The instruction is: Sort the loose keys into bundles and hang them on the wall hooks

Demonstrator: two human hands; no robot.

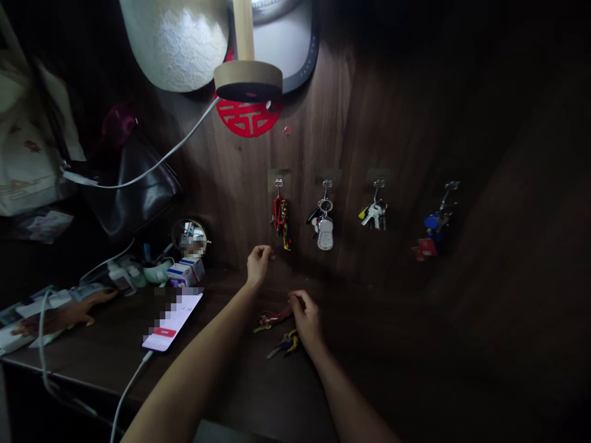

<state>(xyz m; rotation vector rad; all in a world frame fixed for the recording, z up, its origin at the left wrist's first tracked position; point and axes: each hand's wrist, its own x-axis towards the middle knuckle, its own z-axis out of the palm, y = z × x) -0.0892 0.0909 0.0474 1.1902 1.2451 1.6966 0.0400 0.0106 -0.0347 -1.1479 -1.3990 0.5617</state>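
Observation:
My left hand (259, 264) is raised in front of the wooden panel with its fingers pinched together; whether anything is in them cannot be made out. Just above and to its right hangs a key bunch with red and multicoloured cords (280, 218) on a wall hook. Lower down, my right hand (307, 317) is closed at the end of a reddish-brown key strap (282, 315), which lies toward keys on the dark tabletop. Below that strap rests another key bunch with yellow and dark blue parts (289, 343), close to my right wrist.
Three more hooks hold keys with a white fob (325, 237), silver keys (375, 214) and keys with a blue tag (431, 221). A lit phone (173, 323) lies left, its cable trailing. Boxes (184, 272) and a round mirror (190, 237) stand behind. A lamp (248, 80) hangs overhead.

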